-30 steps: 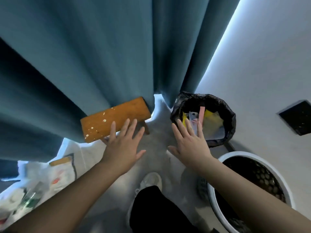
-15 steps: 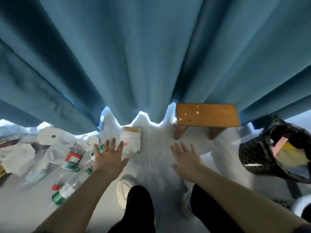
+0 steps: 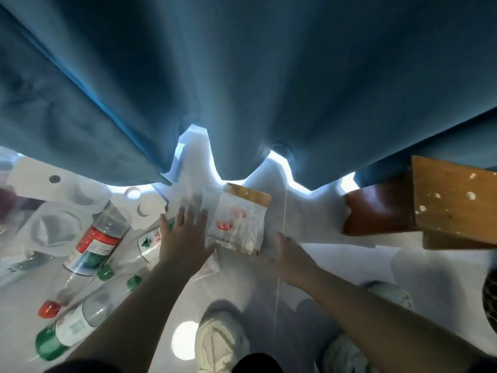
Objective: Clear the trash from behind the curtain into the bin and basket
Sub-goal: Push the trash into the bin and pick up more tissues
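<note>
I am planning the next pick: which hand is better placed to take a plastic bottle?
Left. The left hand is beside the bottles, all on its side; the right hand is past the clear packet, farther off.

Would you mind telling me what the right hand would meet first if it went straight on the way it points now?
Most likely the clear packet with the red mark, just ahead of the right hand. Its near edge lies close in front of the hand, though depth is hard to judge.

wooden stool (image 3: 454, 200), white shoes (image 3: 220, 343), pale floor (image 3: 336, 267)
</note>
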